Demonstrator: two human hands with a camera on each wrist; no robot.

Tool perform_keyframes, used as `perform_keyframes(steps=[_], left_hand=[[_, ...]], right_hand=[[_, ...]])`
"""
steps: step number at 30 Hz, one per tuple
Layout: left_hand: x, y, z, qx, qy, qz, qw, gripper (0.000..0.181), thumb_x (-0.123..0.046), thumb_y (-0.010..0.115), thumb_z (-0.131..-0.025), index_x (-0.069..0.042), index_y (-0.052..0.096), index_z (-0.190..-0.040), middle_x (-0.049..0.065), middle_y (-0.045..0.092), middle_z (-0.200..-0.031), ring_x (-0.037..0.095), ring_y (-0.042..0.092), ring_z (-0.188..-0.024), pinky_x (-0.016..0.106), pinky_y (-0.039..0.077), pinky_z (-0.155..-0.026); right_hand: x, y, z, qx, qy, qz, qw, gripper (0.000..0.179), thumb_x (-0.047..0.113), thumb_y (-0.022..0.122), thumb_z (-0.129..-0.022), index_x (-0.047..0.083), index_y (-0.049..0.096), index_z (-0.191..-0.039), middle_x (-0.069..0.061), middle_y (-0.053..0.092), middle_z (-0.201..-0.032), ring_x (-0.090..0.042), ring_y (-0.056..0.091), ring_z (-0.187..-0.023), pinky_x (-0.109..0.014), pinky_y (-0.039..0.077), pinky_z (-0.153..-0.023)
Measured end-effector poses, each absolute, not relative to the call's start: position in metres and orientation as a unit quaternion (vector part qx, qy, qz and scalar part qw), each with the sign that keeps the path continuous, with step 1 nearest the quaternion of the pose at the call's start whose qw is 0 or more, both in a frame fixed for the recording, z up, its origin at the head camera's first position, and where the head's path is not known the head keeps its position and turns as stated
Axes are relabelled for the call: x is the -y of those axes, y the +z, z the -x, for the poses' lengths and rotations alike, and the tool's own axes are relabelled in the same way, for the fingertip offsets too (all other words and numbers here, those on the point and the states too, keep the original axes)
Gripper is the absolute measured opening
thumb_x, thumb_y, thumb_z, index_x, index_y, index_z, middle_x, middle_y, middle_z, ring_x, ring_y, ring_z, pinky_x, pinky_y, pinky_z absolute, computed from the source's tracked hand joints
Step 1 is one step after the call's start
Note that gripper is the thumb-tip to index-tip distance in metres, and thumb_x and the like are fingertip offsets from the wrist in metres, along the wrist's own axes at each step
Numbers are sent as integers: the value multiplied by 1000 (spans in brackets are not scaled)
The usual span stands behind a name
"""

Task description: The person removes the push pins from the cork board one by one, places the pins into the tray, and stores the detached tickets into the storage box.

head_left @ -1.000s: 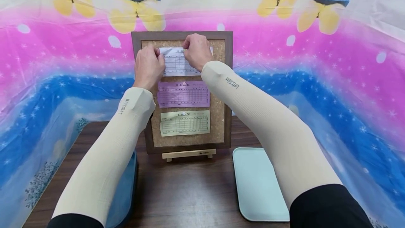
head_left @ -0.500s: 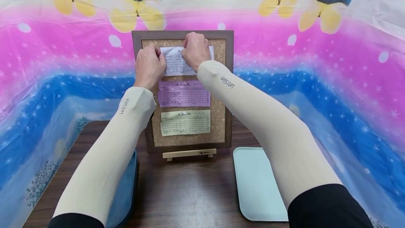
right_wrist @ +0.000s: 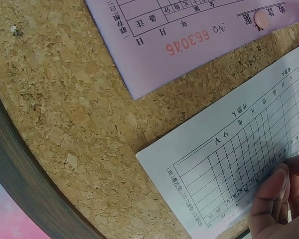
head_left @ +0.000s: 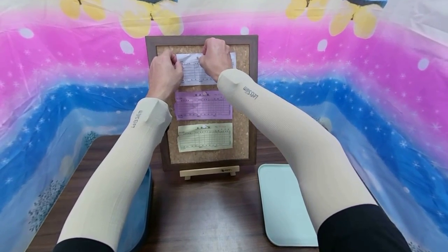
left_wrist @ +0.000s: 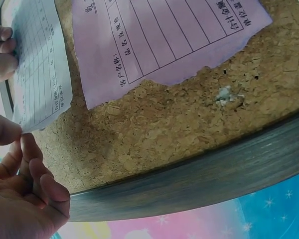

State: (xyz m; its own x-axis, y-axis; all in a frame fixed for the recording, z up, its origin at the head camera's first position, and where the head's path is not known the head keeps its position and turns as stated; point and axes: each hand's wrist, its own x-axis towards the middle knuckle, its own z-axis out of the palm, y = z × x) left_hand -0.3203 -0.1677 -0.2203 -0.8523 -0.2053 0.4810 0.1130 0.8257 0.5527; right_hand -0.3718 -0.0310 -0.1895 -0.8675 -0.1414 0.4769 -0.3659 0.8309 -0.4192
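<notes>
A white receipt slip (head_left: 191, 74) lies against the upper part of a framed cork board (head_left: 241, 127). At its upper left corner, my left hand (head_left: 164, 74) pinches the paper edge between thumb and forefinger, as the left wrist view shows. My right hand (head_left: 216, 59) is at the slip's top middle, fingers curled and the thumb (right_wrist: 298, 164) against a fingertip. Whatever may sit between those right fingertips is hidden. Below hang a purple slip (head_left: 203, 108) and a pale green slip (head_left: 204, 141), each with a push pin (right_wrist: 261, 19) near its top middle.
A small wooden easel (head_left: 210, 171) supports the board on the dark wooden table (head_left: 203, 213). On the right lies a pale green tray (head_left: 285, 205), on the left a blue tray (head_left: 138, 209) partly under my forearm. A printed cloth (head_left: 297, 53) hangs behind.
My right hand and forearm have shifted very slightly to the left across the white slip. My left hand keeps its grip on the corner.
</notes>
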Motion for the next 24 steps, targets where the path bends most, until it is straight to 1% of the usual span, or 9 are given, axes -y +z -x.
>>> perform_keyframes(steps=[5, 10, 17, 21, 24], left_hand=[[168, -221, 321, 917, -284, -22, 281, 22, -22, 45, -96, -2, 54, -99, 15, 58, -91, 29, 54, -89, 40, 41, -77], [168, -221, 321, 917, -284, -22, 280, 22, -22, 45, -96, -2, 54, -99, 15, 58, -91, 29, 54, -89, 40, 41, -77], [167, -222, 324, 915, -287, -19, 284, 19, -20, 45, -96, -2, 53, -96, 15, 58, -89, 30, 55, -88, 42, 41, -78], [167, -223, 326, 913, -286, -14, 291, 17, -18, 45, -96, -2, 52, -95, 16, 58, -89, 31, 55, -87, 42, 41, -78], [168, -222, 326, 915, -286, -16, 285, 19, -19, 44, -97, -2, 51, -97, 16, 58, -90, 31, 55, -89, 42, 40, -79]], right_hand=[[30, -190, 373, 930, 256, -144, 223, 6, 17, 68, -83, 11, 65, -86, 0, 64, -91, -16, 60, -84, -27, 46, -76], [27, -192, 375, 926, 261, -156, 223, 8, 16, 68, -83, 10, 68, -89, -1, 65, -92, -16, 60, -87, -27, 46, -79], [23, -195, 378, 917, 270, -177, 234, 2, 11, 66, -81, 12, 65, -83, -1, 64, -88, -17, 59, -85, -27, 44, -79], [21, -196, 379, 916, 268, -188, 233, 5, 9, 63, -81, 10, 66, -85, -2, 63, -88, -17, 58, -86, -27, 43, -81], [19, -197, 380, 911, 270, -205, 234, 7, 9, 61, -83, 8, 66, -87, -2, 63, -88, -15, 56, -85, -27, 43, -79]])
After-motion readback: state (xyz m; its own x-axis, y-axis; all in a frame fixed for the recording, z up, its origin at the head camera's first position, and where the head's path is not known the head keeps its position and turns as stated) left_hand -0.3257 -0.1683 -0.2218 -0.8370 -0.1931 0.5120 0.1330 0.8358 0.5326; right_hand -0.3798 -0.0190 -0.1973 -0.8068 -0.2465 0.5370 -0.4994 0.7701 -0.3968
